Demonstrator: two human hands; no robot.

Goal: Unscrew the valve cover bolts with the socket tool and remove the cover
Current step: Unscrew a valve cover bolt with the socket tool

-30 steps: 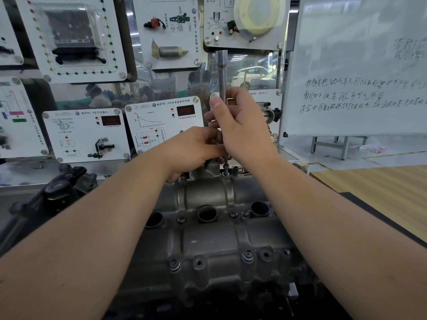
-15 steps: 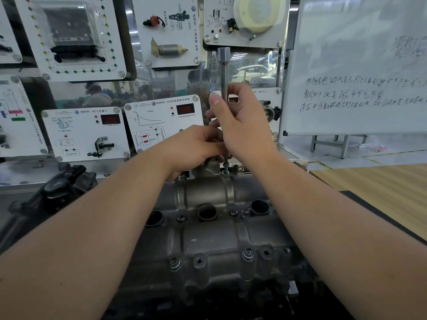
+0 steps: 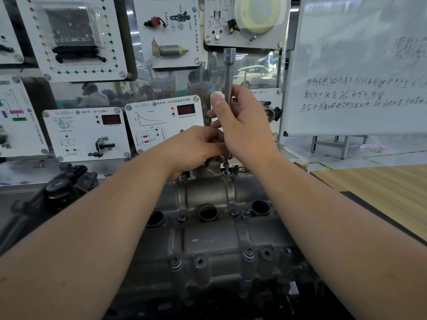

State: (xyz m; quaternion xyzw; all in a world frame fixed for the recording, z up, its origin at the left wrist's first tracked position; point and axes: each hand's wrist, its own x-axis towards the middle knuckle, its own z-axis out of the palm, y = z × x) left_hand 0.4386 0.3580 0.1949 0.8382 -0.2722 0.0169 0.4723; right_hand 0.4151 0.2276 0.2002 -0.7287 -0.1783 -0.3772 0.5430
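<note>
We're looking down both forearms at the valve cover (image 3: 219, 239), a grey cast piece lying across the middle of the bench (image 3: 381, 183), with three round wells along its upper ridge and small bolts dotted between them. At the far edge, our right hand (image 3: 245, 125) is wrapped round the socket tool (image 3: 228, 72), grip clamped on the shaft, thumb up along its left side. The tool stands upright, its square-ended top poking well above the fingers, its lower tip sitting on a bolt (image 3: 226, 168) at the cover's back rim. Our left hand (image 3: 194, 148) is tucked in just beside it, fingers curled toward the lower shaft; the right hand covers those fingertips, so we cannot tell whether that grip is actually closed on the tool. Nearer us, a front row of bolts, one (image 3: 249, 252) clearly seated in its boss. To the left sits a dark, blurred engine part (image 3: 57, 188). Behind the hands, a wall of white training panels (image 3: 164, 123) with red displays and mounted sensors, crowding right up to the work. A whiteboard (image 3: 360, 65) with handwriting stands to the right, over a wooden floor. Our arms hide much of the cover's two sides.
</note>
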